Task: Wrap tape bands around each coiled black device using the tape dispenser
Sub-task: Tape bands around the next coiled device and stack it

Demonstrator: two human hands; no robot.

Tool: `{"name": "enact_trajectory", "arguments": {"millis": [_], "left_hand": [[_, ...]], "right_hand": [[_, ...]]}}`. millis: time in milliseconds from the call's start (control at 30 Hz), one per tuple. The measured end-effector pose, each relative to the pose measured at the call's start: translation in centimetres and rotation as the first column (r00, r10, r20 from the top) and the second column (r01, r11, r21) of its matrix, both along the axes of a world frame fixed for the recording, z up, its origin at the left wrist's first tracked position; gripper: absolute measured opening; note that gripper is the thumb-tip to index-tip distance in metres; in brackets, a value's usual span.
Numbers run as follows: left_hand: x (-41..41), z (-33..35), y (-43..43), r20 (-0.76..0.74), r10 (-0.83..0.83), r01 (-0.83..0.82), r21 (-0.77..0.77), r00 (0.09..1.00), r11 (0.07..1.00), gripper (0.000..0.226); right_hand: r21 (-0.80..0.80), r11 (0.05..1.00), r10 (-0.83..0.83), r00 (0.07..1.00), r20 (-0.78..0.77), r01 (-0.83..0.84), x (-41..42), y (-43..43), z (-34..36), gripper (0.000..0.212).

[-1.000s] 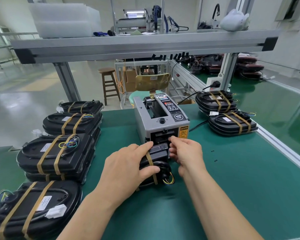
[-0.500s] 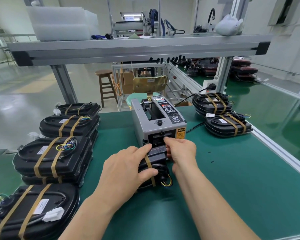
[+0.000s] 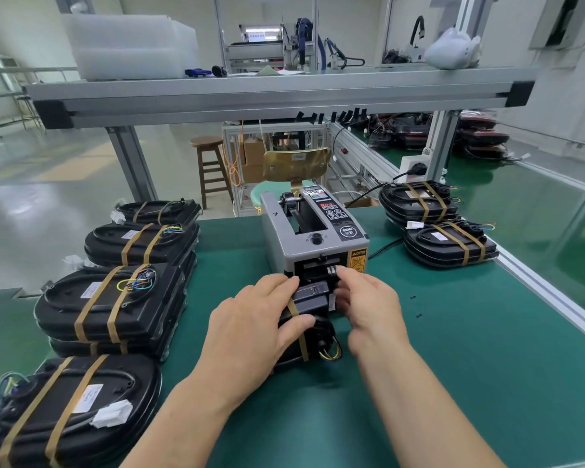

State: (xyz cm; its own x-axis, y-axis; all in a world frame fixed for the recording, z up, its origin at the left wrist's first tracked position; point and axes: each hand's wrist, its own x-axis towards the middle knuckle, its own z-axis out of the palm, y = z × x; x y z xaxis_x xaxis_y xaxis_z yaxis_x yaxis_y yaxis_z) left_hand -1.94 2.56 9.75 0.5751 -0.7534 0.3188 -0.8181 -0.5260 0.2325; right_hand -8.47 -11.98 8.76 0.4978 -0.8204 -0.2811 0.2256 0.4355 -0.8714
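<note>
Left hand point(image 3: 250, 332) and right hand point(image 3: 372, 309) both work at the mouth of the tape dispenser point(image 3: 314, 238). It stands mid-bench point(image 3: 487, 366), between the banded stacks point(image 3: 112, 305) on my left and two banded devices point(image 3: 450, 244) on my right; none of that has shifted. The coiled black device point(image 3: 313, 300) I am wrapping lies against the dispenser's front. My left hand presses it down with straight fingers, thumb laid by its one tape band point(image 3: 303, 347), just as it did a second ago.

The change is in my right hand. It has slid a little to the right off the outlet, and its index finger and thumb have parted. I judge it is reaching for the next strip, so the second band comes next.

Whether those fingertips already pinch tape I cannot tell, because the outlet is small and blurred. My hands also hide most of the device, and its underside is out of sight.
</note>
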Motion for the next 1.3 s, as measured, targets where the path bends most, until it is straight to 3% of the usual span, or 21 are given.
{"name": "enact_trajectory", "arguments": {"millis": [200, 333, 900, 1133, 1300], "left_hand": [[-0.6, 0.1, -0.2, -0.020, -0.049, 0.045, -0.152, 0.999, 0.987, 0.044], [-0.8, -0.2, -0.2, -0.012, -0.037, 0.033, -0.228, 0.999, 0.973, 0.035], [-0.8, -0.3, 0.1, -0.009, -0.120, 0.113, -0.259, 0.993, 0.959, 0.038], [-0.7, -0.5, 0.1, 0.082, -0.096, 0.112, -0.235, 0.992, 0.966, 0.036], [-0.5, -0.9, 0.0, 0.095, -0.088, 0.108, -0.233, 0.992, 0.966, 0.037]], "right_hand": [[0.033, 0.997, 0.070, 0.990, 0.123, -0.075, -1.7, 2.0, 0.5, 0.020], [-0.001, 0.999, 0.052, 0.992, 0.115, -0.053, -1.2, 2.7, 0.4, 0.011], [-0.169, 0.985, -0.024, 1.000, 0.000, 0.024, -0.4, 3.1, -0.9, 0.011], [-0.247, 0.968, -0.057, 0.998, -0.031, 0.048, -0.3, 3.2, -1.2, 0.019], [-0.393, 0.917, -0.114, 0.990, -0.081, 0.074, -0.7, 3.1, -1.5, 0.018]]}}
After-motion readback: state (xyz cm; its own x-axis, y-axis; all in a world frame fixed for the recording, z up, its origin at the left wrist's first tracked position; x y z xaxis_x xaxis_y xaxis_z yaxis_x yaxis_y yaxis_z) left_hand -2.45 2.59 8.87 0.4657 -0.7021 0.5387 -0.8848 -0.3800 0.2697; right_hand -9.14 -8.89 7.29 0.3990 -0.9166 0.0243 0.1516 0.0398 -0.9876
